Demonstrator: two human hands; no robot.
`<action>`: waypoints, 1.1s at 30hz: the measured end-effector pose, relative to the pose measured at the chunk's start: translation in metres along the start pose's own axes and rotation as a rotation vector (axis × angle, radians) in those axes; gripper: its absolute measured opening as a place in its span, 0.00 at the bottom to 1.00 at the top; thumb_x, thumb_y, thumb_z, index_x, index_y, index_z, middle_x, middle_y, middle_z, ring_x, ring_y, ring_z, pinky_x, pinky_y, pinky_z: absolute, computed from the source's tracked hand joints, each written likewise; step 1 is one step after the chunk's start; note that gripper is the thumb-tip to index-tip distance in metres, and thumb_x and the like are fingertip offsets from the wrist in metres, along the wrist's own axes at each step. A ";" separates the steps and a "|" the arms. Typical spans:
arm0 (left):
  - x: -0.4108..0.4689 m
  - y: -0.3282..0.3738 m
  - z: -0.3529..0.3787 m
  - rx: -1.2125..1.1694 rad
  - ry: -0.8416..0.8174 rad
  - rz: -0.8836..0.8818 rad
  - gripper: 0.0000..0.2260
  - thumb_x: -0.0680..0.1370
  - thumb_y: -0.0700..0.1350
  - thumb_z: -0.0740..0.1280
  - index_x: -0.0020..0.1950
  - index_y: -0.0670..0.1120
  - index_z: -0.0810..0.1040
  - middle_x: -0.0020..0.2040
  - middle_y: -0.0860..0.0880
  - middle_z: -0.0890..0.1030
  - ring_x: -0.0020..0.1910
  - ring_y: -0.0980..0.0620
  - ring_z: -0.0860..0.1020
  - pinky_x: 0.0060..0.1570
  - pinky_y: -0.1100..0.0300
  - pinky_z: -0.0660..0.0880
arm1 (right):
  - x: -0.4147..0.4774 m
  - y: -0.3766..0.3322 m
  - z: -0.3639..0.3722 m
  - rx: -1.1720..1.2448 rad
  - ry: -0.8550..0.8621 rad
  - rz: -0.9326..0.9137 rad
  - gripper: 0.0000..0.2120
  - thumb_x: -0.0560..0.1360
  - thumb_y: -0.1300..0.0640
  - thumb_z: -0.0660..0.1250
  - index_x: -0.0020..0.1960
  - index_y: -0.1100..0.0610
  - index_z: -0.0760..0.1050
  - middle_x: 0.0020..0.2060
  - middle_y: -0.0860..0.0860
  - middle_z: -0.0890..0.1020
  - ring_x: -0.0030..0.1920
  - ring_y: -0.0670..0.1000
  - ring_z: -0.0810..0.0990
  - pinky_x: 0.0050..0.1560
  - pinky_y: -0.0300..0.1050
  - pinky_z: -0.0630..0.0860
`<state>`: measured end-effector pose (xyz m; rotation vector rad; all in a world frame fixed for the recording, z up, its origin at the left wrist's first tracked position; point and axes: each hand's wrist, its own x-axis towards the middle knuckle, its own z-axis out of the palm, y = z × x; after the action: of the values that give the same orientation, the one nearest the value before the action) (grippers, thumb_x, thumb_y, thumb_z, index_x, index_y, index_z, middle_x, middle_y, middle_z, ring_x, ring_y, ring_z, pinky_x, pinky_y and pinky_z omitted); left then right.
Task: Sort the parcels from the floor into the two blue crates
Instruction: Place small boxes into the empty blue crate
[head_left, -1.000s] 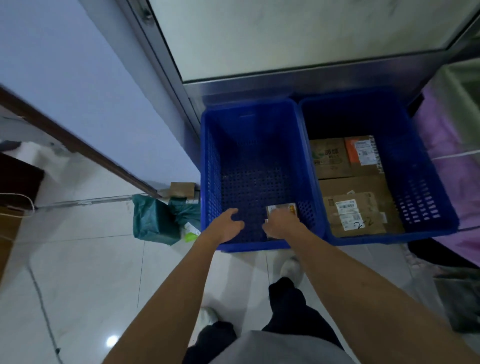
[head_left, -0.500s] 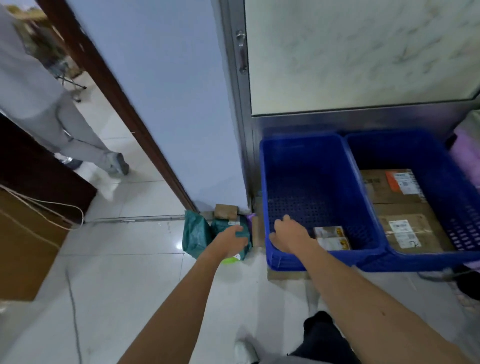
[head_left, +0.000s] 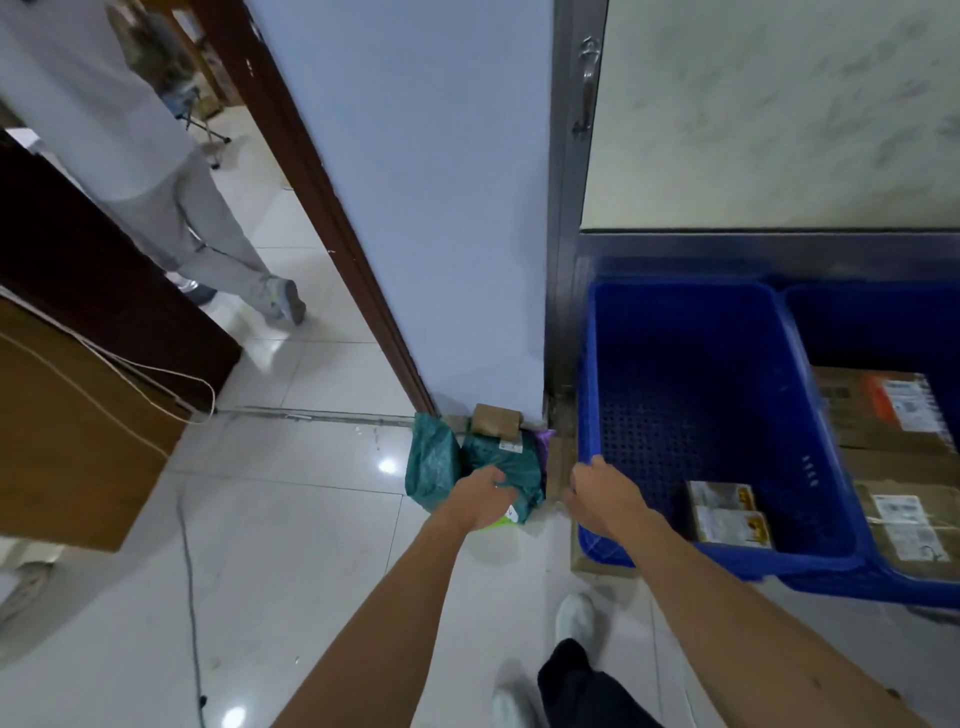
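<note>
White floor tiles (head_left: 291, 545) lie open on the near left side, with much room to move; a thin cable (head_left: 189, 597) runs over them, and a brown cabinet (head_left: 67, 431) closes the left edge. At the far left another person (head_left: 208, 249) walks through the doorway.

Two blue crates stand side by side on the right, against a metal door (head_left: 566, 208); the left crate (head_left: 675, 291) holds one small box (head_left: 727, 512) with yellow and white labels at its near wall; the right crate (head_left: 883, 322) holds cardboard boxes (head_left: 857, 431) with white barcode labels and an orange patch; all writing is too blurred to read.

The parcels still on the floor sit in the corner between the pale wall (head_left: 441, 208) and the left crate: two green bags (head_left: 431, 462), a small brown box (head_left: 493, 420) behind them and something purple (head_left: 544, 441).

The left hand (head_left: 480, 496) lies over the nearer green bag (head_left: 498, 457), fingers bent down onto it; I cannot tell if they grip. The right hand (head_left: 597, 493) is over the left crate's near-left rim, fingers loosely curled together, holding nothing visible. Flat cardboard (head_left: 587, 564) lies under that corner; a white shoe (head_left: 574, 618) stands just near it.
</note>
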<state>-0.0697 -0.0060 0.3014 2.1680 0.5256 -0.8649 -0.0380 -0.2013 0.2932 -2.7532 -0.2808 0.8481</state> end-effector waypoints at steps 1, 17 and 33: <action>0.006 -0.001 -0.003 -0.007 -0.004 -0.014 0.25 0.75 0.54 0.65 0.71 0.49 0.72 0.67 0.45 0.76 0.63 0.42 0.77 0.65 0.47 0.74 | 0.009 -0.001 0.000 0.010 -0.003 -0.005 0.15 0.82 0.52 0.56 0.61 0.61 0.71 0.61 0.59 0.71 0.58 0.59 0.75 0.55 0.52 0.72; 0.105 0.000 -0.072 0.037 0.014 -0.106 0.19 0.80 0.50 0.63 0.69 0.47 0.73 0.67 0.49 0.73 0.64 0.46 0.74 0.63 0.54 0.73 | 0.131 -0.015 -0.005 0.020 -0.194 0.043 0.19 0.82 0.50 0.57 0.65 0.61 0.70 0.66 0.60 0.70 0.63 0.61 0.73 0.62 0.55 0.72; 0.276 -0.049 -0.120 0.083 -0.217 0.048 0.18 0.80 0.46 0.65 0.70 0.46 0.73 0.53 0.46 0.78 0.46 0.49 0.77 0.53 0.55 0.75 | 0.235 -0.059 0.067 0.221 -0.195 0.397 0.20 0.79 0.49 0.59 0.66 0.60 0.71 0.63 0.59 0.74 0.60 0.60 0.76 0.53 0.50 0.73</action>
<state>0.1421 0.1437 0.1410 2.1180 0.3330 -1.0966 0.1074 -0.0734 0.1331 -2.5552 0.3204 1.1673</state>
